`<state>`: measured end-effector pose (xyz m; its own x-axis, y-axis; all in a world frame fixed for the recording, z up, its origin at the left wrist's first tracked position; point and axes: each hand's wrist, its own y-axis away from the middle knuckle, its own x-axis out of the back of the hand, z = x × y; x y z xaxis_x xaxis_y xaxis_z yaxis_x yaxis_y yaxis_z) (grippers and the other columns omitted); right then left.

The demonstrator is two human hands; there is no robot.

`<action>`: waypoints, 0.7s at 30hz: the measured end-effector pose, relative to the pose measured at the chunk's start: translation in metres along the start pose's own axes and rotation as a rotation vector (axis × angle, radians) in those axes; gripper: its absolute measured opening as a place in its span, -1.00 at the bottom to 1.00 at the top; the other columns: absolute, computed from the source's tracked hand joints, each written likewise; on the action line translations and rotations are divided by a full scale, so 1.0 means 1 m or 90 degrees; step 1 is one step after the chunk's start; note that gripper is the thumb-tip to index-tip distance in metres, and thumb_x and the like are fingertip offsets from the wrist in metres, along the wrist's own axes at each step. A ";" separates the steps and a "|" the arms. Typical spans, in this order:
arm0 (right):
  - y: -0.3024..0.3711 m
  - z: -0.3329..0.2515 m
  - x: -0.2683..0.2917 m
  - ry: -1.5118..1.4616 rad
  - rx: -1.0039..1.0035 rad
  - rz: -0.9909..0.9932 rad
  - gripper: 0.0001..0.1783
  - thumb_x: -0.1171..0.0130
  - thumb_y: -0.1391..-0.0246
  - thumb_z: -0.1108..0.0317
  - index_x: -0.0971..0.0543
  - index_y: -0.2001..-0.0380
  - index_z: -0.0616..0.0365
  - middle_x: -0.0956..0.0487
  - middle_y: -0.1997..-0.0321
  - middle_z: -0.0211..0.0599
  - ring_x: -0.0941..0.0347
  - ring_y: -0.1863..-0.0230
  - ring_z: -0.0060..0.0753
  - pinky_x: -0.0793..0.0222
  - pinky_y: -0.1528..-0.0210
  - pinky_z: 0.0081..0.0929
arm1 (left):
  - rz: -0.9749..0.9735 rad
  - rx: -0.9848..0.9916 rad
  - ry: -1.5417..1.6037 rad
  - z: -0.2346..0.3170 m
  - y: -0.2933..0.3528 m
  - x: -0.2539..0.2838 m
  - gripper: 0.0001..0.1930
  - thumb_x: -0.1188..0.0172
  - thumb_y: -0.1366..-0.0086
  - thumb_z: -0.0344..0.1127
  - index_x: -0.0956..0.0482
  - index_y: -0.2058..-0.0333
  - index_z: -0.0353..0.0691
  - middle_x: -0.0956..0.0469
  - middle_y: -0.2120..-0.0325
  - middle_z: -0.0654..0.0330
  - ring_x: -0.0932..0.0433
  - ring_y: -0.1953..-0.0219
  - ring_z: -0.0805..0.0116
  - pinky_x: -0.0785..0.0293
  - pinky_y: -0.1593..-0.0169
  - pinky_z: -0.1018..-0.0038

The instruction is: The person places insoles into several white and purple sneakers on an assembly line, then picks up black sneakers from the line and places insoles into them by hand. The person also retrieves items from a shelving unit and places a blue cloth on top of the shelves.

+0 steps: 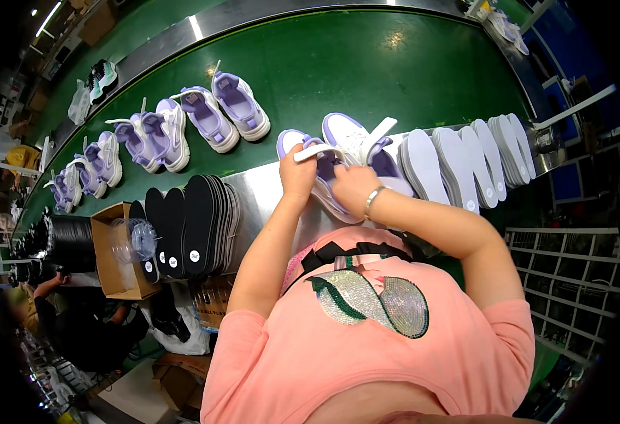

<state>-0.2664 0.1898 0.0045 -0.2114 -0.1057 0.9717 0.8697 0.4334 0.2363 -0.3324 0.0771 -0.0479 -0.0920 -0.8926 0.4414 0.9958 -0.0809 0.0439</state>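
Purple-white shoe (pixel 323 189) over the metal counter (pixel 259 189). I see the left hand (pixel 299 174) pinching its side near the strap (pixel 313 152); right hand (pixel 354 189) partly inside, fingers hidden, grip cannot be told. I judge it light, soft-sided, firmer underneath; best held low at the heel.

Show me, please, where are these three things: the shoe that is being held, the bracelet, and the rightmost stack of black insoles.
Held shoe (pixel 323 188): head view, on its upper, beside the opening.
Bracelet (pixel 371 203): head view, on its band.
Rightmost black insole stack (pixel 198 222): head view, middle of the top insole.
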 end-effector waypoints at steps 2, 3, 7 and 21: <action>-0.015 -0.003 -0.015 -0.122 -0.122 -0.027 -0.85 -0.01 0.27 0.40 -0.50 0.54 0.20 -0.41 0.39 -0.15 -0.38 0.30 -0.19 -0.34 0.32 -0.37 | 0.023 -0.001 -0.005 0.002 0.002 -0.002 -0.74 -0.02 -0.06 -0.20 -0.40 0.60 -0.31 -0.40 0.71 0.02 -0.34 0.64 0.17 -0.26 0.52 0.40; -0.013 -0.002 -0.017 -0.121 -0.119 -0.030 -0.85 -0.01 0.27 0.40 -0.50 0.54 0.20 -0.41 0.39 -0.15 -0.38 0.30 -0.19 -0.34 0.32 -0.37 | 0.047 -0.002 -0.010 0.001 0.003 -0.003 -0.74 -0.02 -0.07 -0.22 -0.39 0.60 -0.33 -0.39 0.72 0.04 -0.31 0.67 0.29 -0.25 0.53 0.43; 0.017 0.002 -0.020 -0.136 -0.063 0.108 -0.80 -0.01 0.25 0.33 -0.46 0.49 0.20 -0.39 0.32 -0.14 -0.37 0.29 -0.20 -0.33 0.31 -0.38 | 0.055 -0.014 0.011 -0.007 0.000 -0.006 -0.75 -0.03 -0.06 -0.24 -0.38 0.61 -0.32 -0.38 0.72 0.04 -0.30 0.68 0.30 -0.25 0.54 0.42; -0.007 0.007 -0.022 -0.117 -0.036 -0.073 -0.86 -0.02 0.34 0.38 -0.52 0.61 0.14 -0.48 0.54 -0.13 -0.44 0.48 -0.15 -0.36 0.43 -0.34 | -0.088 -0.093 0.130 -0.010 0.017 -0.019 -0.48 0.07 0.25 -0.64 -0.17 0.17 -0.30 -0.37 0.35 0.05 -0.37 0.22 0.23 -0.29 0.15 0.47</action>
<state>-0.2714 0.1954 -0.0184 -0.3841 0.0152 0.9232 0.8573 0.3772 0.3505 -0.3141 0.0887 -0.0644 -0.2389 -0.9382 0.2502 0.9651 -0.2579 -0.0457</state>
